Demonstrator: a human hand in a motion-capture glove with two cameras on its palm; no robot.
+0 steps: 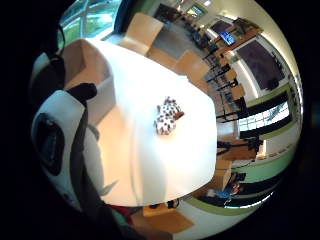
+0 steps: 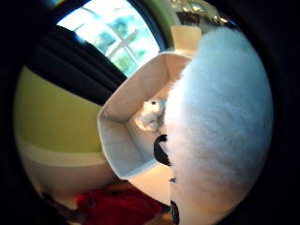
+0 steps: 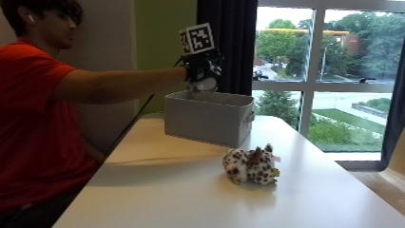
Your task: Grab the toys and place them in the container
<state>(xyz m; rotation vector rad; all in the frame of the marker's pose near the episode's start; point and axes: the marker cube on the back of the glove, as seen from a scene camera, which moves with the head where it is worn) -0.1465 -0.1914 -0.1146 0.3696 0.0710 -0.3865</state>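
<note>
My gloved right hand (image 3: pixel 202 68) is raised over the grey fabric container (image 3: pixel 208 118) at the table's far side. It grips a white plush toy with black patches (image 3: pixel 204 86), which hangs just above the container's rim. That toy fills much of both palm views (image 2: pixel 220 122) (image 1: pixel 60 135). Below it the container (image 2: pixel 124 126) is open, with a small white toy (image 2: pixel 151 115) lying inside. A brown-spotted plush toy (image 3: pixel 251 166) lies on the white table (image 3: pixel 158 190), in front of the container and apart from it; the same spotted toy (image 1: pixel 167 116) shows on the tabletop.
A large window (image 3: pixel 329 71) and a dark curtain (image 3: pixel 227 38) stand behind the container. The table's right edge (image 3: pixel 354 175) runs close to the spotted toy. Chairs (image 1: pixel 145 30) stand past the table's far end.
</note>
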